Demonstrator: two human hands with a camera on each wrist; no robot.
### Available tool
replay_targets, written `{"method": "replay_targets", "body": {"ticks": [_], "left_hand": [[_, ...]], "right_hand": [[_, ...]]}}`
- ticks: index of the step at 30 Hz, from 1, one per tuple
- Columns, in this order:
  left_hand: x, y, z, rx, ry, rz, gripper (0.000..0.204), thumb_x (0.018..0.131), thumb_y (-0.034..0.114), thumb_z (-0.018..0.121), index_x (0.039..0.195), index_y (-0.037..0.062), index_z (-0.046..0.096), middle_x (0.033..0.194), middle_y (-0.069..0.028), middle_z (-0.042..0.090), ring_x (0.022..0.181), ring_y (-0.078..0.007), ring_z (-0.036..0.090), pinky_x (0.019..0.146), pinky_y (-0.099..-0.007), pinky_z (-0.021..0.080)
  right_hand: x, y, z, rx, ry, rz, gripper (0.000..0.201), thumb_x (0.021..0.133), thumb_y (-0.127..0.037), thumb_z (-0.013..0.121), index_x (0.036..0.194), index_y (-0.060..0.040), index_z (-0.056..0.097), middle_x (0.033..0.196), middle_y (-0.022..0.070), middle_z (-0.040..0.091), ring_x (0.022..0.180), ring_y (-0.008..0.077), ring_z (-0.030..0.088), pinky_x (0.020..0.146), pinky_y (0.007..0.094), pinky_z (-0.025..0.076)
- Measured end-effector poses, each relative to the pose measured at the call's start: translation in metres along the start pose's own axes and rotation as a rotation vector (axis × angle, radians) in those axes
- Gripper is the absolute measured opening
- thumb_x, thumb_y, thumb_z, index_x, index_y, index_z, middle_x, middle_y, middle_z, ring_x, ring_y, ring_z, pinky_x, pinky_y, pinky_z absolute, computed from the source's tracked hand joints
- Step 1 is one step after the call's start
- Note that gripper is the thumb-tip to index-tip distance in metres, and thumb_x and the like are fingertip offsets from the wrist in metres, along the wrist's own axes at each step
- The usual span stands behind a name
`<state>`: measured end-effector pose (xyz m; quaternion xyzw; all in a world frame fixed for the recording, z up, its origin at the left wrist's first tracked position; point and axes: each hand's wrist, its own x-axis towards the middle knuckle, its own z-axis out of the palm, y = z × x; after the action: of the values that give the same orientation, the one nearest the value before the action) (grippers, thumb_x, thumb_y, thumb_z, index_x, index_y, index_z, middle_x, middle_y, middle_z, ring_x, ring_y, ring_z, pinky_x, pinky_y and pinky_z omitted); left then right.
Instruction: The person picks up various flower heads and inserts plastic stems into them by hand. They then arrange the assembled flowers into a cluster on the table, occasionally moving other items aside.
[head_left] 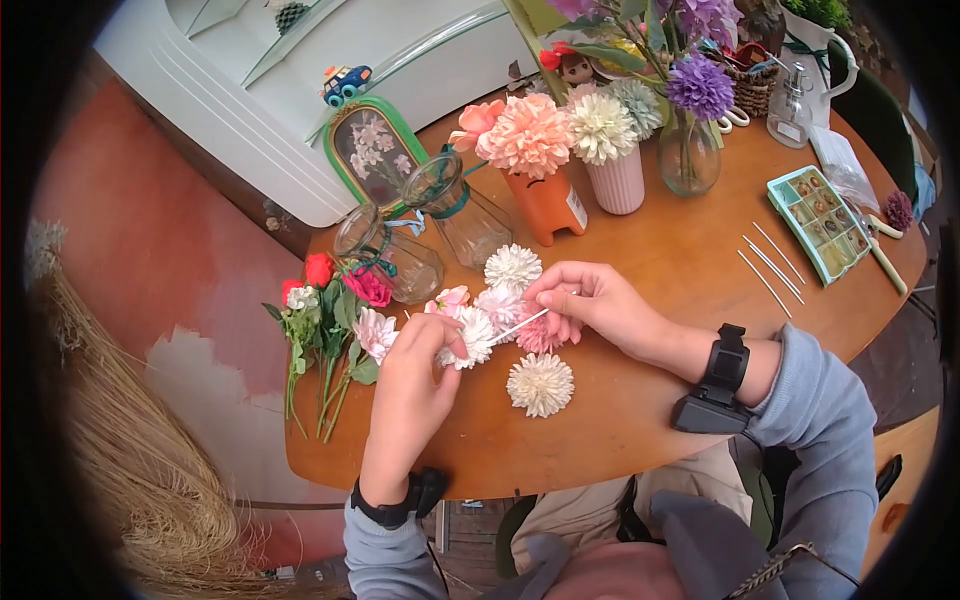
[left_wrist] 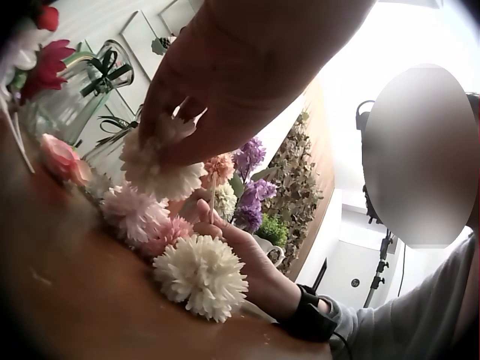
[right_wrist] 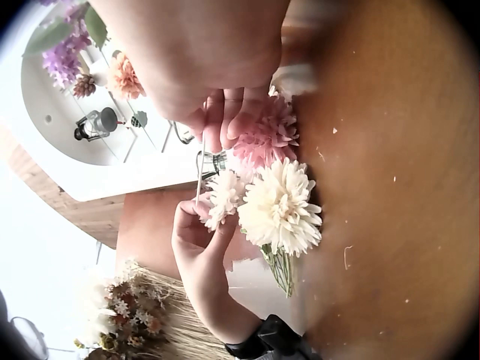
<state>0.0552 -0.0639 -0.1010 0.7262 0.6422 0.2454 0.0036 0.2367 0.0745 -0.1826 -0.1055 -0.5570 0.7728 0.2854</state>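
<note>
In the head view, my left hand (head_left: 413, 378) pinches a white flower head (head_left: 473, 338) just over the table. My right hand (head_left: 597, 308) grips a thin white stick (head_left: 522, 325) between thumb and fingertips, and the stick's other end meets the white flower. The left wrist view shows the flower head (left_wrist: 159, 166) under the left fingers, petals facing down. Around the hands lie a pink flower head (head_left: 540, 335), a pale pink one (head_left: 503, 303), another white one (head_left: 512, 266) and, nearest the body, a cream one (head_left: 540, 385).
Two glass vases (head_left: 405, 262) stand behind the flowers. Stemmed roses (head_left: 325, 300) lie at left. Farther back are an orange vase (head_left: 545, 205), a pink ribbed vase (head_left: 617, 183) and a glass vase of purple flowers (head_left: 690, 155). Several white sticks (head_left: 772, 265) and a compartment box (head_left: 820, 222) lie at right.
</note>
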Motion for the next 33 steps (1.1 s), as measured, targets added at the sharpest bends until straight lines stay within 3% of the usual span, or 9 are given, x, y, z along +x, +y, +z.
{"method": "replay_targets", "body": {"ticks": [7, 13, 33], "left_hand": [[-0.003, 0.008, 0.004, -0.164, 0.039, -0.063, 0.025, 0.065, -0.016, 0.054, 0.08, 0.0015, 0.043, 0.087, -0.0116, 0.051, 0.093, -0.0285, 0.056, 0.079, -0.0323, 0.045], [-0.003, 0.008, 0.005, -0.153, 0.036, 0.041, 0.026, 0.065, -0.016, 0.054, 0.08, 0.0014, 0.042, 0.086, -0.0121, 0.05, 0.093, -0.0283, 0.057, 0.079, -0.0326, 0.045], [-0.003, 0.013, 0.002, -0.143, -0.007, 0.057, 0.027, 0.063, -0.016, 0.051, 0.082, 0.0017, 0.044, 0.085, -0.0128, 0.05, 0.092, -0.0296, 0.057, 0.079, -0.0345, 0.045]], "right_hand": [[0.0, 0.001, 0.002, 0.016, -0.005, -0.029, 0.019, 0.093, -0.016, 0.053, 0.105, -0.0021, 0.058, 0.072, 0.0023, 0.061, 0.06, 0.005, 0.055, 0.053, 0.0176, 0.044], [-0.001, -0.001, 0.001, 0.034, 0.007, -0.05, 0.02, 0.093, -0.017, 0.054, 0.105, -0.0017, 0.057, 0.072, 0.0018, 0.061, 0.063, 0.006, 0.057, 0.054, 0.0176, 0.044], [0.0, 0.001, 0.0, 0.026, 0.053, -0.078, 0.016, 0.092, -0.015, 0.055, 0.102, -0.0027, 0.056, 0.071, 0.0017, 0.059, 0.06, 0.0062, 0.055, 0.054, 0.0183, 0.043]]}}
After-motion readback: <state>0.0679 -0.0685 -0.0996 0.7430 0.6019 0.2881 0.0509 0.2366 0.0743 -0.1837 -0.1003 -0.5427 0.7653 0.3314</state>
